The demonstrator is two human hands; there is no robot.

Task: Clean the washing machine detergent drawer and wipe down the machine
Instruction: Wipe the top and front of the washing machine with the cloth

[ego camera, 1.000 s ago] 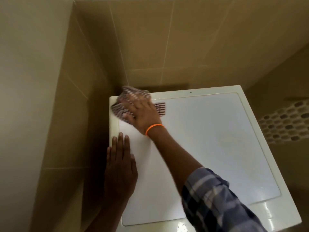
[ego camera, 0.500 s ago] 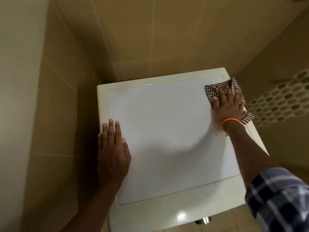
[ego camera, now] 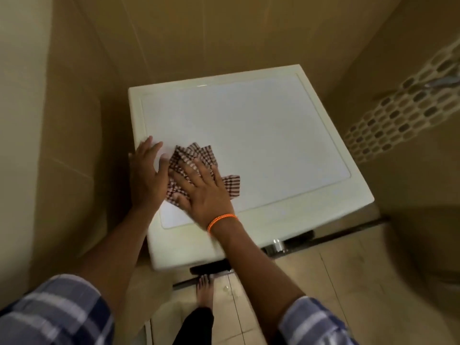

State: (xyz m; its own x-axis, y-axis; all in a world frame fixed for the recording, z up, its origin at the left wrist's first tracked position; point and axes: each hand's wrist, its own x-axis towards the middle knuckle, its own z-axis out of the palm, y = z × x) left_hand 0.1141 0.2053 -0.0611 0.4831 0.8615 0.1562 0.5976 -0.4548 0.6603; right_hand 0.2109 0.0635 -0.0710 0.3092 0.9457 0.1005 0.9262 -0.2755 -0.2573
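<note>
Cloth work has swung across: half a second ago the checked brown-and-white cotton cloth (ego camera: 196, 168) was at the far right corner of the cream plastic washing machine top (ego camera: 261, 130); now it lies at the near left, pressed flat under the right hand (ego camera: 201, 190), fingers (ego camera: 185, 174) straight and spread. The left hand (ego camera: 146, 175), also flat with fingers apart, rests on the left rim as before, and the cloth's edge now touches it. I judge the top is nearly covered, so the front and the detergent drawer, hidden below the lip, remain. Tan tiled walls (ego camera: 74, 120) hem the machine closely at left and behind; a bare foot (ego camera: 205, 291) stands on the tiled floor (ego camera: 323, 295).
</note>
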